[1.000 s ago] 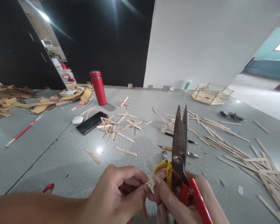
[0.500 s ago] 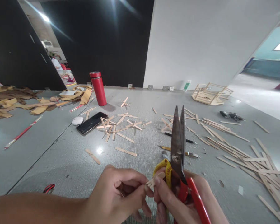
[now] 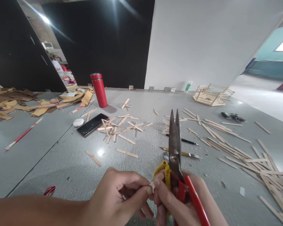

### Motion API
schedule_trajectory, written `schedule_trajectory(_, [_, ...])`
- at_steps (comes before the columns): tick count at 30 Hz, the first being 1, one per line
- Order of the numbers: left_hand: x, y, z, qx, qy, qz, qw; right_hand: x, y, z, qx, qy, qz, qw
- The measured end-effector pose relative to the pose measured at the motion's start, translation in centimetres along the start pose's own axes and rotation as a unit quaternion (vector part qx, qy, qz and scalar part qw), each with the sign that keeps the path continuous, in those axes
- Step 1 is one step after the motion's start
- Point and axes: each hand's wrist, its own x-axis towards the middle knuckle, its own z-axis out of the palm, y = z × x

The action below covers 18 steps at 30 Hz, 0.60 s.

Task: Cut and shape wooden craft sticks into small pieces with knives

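Between the fingertips of both hands is a short piece of wooden craft stick (image 3: 152, 184), mostly covered by fingers and thumbs. My left hand (image 3: 121, 194) pinches its left end; my right hand (image 3: 176, 204) pinches the other. Also in my right palm is a pair of red-handled scissors (image 3: 174, 141), blades pointing up and slightly apart. A yellow measuring tape (image 3: 167, 174) loops beside my right fingers; whether they grip it I cannot tell. Just beyond lie a yellow craft knife (image 3: 179, 152) and a black pen (image 3: 185, 140).
Loose craft sticks (image 3: 223, 146) are strewn on the right, and small crossed-stick pieces (image 3: 112, 128) in the middle. A phone (image 3: 91, 125), white case (image 3: 78, 122) and red flask (image 3: 99, 91) stand left. A stick-built frame (image 3: 211, 95) sits at the back right, keys (image 3: 233, 116) nearby.
The scissors and my right hand have shifted slightly left and the blades look a little lower. The craft stick has turned between the fingertips, with less of it showing.
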Motion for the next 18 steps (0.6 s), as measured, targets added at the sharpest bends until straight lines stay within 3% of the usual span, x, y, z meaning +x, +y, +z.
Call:
schedule_trajectory(5, [0.5,0.6,0.1,-0.083,-0.039,-0.03,0.995,0.8,0.5,-0.3,0.02,-0.014,-0.023,0.999])
schedule_trajectory(10, [0.5,1.2,-0.5,-0.119,-0.004,-0.019,0.993,1.6,-0.3,-2.4,-0.119,0.042,-0.023,0.992])
schedule_trajectory(14, [0.5,1.0,-1.0,-0.122,-0.009,-0.007,0.992,3.4,-0.3,-6.3,-0.322,0.074,-0.031,0.943])
schedule_trajectory(16, [0.6,0.8,-1.1,-0.122,-0.014,-0.009,0.992,4.3,0.3,-8.0,-0.366,0.122,-0.05,0.921])
schedule_trajectory(18, [0.7,0.7,-1.1,-0.12,-0.016,-0.006,0.993,4.5,1.1,-9.0,-0.366,0.145,-0.071,0.917])
